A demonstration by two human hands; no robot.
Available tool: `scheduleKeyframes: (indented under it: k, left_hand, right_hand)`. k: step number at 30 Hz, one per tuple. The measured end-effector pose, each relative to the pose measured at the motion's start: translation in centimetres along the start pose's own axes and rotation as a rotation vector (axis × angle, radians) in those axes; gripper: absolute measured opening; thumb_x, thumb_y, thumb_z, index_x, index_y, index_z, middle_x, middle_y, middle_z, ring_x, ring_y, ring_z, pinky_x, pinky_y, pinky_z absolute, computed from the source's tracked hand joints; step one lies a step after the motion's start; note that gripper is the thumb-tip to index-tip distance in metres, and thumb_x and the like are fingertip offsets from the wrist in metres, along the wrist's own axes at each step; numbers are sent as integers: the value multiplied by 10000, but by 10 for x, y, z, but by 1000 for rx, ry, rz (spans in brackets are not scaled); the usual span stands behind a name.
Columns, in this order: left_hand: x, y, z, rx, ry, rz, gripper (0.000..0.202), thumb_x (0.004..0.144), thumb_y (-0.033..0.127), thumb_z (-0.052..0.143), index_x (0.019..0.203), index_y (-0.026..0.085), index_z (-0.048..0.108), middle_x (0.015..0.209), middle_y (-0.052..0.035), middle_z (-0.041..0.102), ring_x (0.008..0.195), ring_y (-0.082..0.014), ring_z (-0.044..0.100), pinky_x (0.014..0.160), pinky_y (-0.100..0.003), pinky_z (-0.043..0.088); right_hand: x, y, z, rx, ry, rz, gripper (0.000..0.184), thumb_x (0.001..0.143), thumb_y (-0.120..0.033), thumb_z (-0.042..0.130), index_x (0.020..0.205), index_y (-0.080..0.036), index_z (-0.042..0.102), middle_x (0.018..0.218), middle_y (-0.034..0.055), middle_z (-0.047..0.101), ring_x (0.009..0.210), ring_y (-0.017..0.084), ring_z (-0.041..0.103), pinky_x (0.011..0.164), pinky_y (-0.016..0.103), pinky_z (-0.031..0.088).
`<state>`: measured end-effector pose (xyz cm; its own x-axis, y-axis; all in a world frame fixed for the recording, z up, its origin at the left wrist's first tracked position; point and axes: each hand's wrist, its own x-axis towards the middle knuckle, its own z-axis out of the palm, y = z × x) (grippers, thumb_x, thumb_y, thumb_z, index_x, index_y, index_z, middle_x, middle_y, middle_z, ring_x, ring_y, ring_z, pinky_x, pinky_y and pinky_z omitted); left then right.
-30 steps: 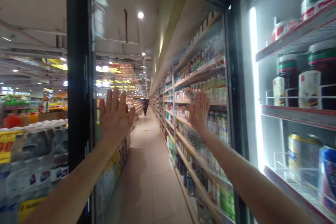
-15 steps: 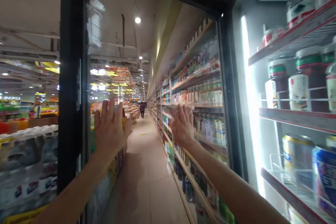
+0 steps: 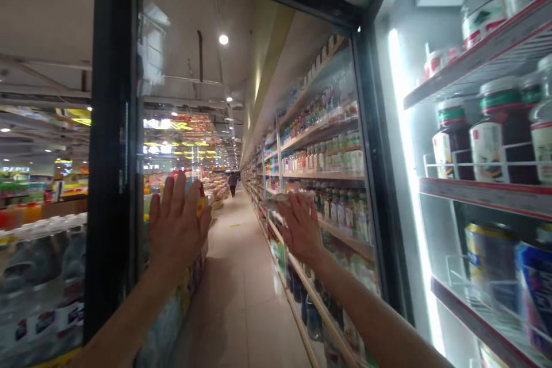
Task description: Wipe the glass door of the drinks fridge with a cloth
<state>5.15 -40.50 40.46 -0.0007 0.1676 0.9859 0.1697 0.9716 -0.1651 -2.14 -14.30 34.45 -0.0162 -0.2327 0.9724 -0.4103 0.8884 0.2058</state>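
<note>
An open glass fridge door [image 3: 112, 144] with a black frame stands in front of me. My left hand [image 3: 176, 227] lies flat against the glass near the frame's left side, fingers spread and pointing up, holding nothing. My right hand [image 3: 302, 227] presses a pale cloth [image 3: 280, 199] against the glass further right; the cloth shows only as a strip past the fingertips. Both forearms reach forward from the bottom of the view.
To the right, the lit fridge interior has wire shelves [image 3: 483, 192] carrying dark jars [image 3: 495, 132] and cans [image 3: 489, 259]. Through the glass runs a long aisle with stocked shelves [image 3: 328, 172]; a person [image 3: 233, 182] walks far off. Packs of water bottles [image 3: 38, 276] stand left.
My right hand with the cloth has slid left and down across the glass. My left hand has dropped slightly, still flat on the glass. The view has shifted a little rightward.
</note>
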Motion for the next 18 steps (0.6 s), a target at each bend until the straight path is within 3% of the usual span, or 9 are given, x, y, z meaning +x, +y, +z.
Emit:
scheduleKeyframes:
  k: [1, 4, 5, 7, 10, 12, 14, 16, 18]
  left_hand:
    - [0, 0, 0, 1, -1, 2, 586, 888, 337, 385, 1438, 194, 245, 1519, -118, 205, 1407, -289, 149, 1130, -529, 143]
    - [-1, 1, 1, -9, 1, -4, 590, 887, 327, 388, 1440, 181, 240, 1520, -119, 197, 1409, -291, 131, 1136, -527, 122]
    - [-1, 2, 1, -14, 3, -10, 590, 887, 326, 392, 1439, 181, 244, 1521, -117, 199, 1409, -290, 133, 1138, -524, 116]
    - [-2, 3, 1, -21, 12, -14, 585, 886, 323, 399, 1434, 179, 257, 1519, -115, 209, 1407, -287, 144, 1141, -515, 113]
    - [-2, 2, 0, -19, 26, -8, 574, 886, 315, 407, 1426, 173, 277, 1513, -120, 226, 1406, -282, 152, 1142, -507, 119]
    - [-2, 1, -1, -10, 37, 0, 557, 888, 311, 406, 1414, 159, 303, 1505, -136, 245, 1404, -284, 161, 1137, -509, 136]
    - [-2, 0, -3, 4, 36, 4, 545, 887, 308, 407, 1400, 143, 327, 1490, -155, 273, 1400, -291, 176, 1130, -514, 154]
    - [-2, 1, -4, 12, 27, 2, 543, 884, 308, 408, 1397, 148, 331, 1482, -158, 290, 1398, -291, 185, 1126, -520, 164]
    - [-3, 3, -3, 13, 11, -8, 544, 880, 309, 412, 1398, 167, 326, 1485, -143, 291, 1397, -286, 191, 1124, -524, 171]
  right_hand:
    - [0, 8, -1, -8, 22, 61, 504, 885, -293, 379, 1388, -255, 372, 1480, 96, 329, 1400, 264, 202, 1102, 553, 201]
    - [9, 40, -7, -50, 165, 478, 532, 918, -303, 276, 1431, -164, 286, 1482, 179, 287, 1396, 318, 193, 1051, 629, 220]
    - [13, 42, -8, -54, 195, 559, 544, 923, -313, 260, 1439, -140, 260, 1485, 200, 266, 1397, 331, 181, 1038, 642, 227]
    - [18, 28, -9, -42, 184, 493, 551, 921, -326, 277, 1437, -132, 259, 1493, 203, 242, 1406, 329, 147, 1048, 624, 231]
    - [15, -15, -4, 12, 57, 39, 509, 900, -321, 360, 1396, -206, 352, 1490, 126, 295, 1413, 269, 149, 1103, 537, 210]
    - [13, -25, -2, 27, 30, -108, 487, 887, -305, 388, 1372, -253, 387, 1470, 86, 344, 1405, 246, 187, 1115, 522, 192]
    - [17, -10, -2, 10, 75, 13, 500, 893, -290, 364, 1391, -244, 357, 1466, 105, 347, 1397, 261, 207, 1098, 556, 197]
    - [27, 14, -3, -14, 164, 284, 529, 908, -296, 312, 1426, -192, 291, 1474, 159, 312, 1393, 301, 203, 1060, 610, 216]
    - [39, 22, -4, -18, 228, 470, 555, 915, -325, 284, 1439, -145, 255, 1479, 199, 276, 1392, 336, 187, 1032, 643, 227]
